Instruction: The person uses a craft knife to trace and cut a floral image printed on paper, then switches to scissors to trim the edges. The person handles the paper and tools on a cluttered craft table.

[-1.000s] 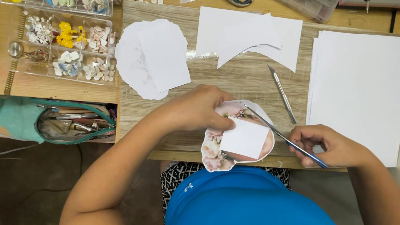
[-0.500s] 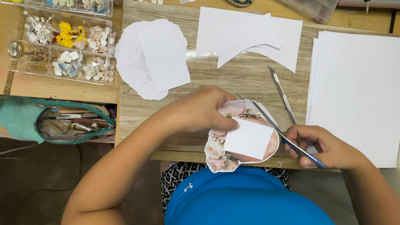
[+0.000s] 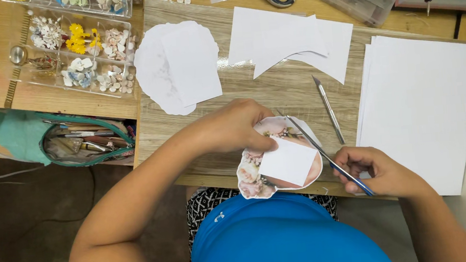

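Pinching the floral paper cutout [image 3: 254,168] at its upper left, the left hand [image 3: 236,126] steadies it; the right hand [image 3: 374,170] grips a thin blade tool [image 3: 325,154] lying across its right edge.

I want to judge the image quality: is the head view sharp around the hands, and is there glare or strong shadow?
Head view: even, soft light; the left hand, floral cutout and thin tool in the right hand are sharp; white sheets look bright, nearly washed out; the floor at lower left is dark.
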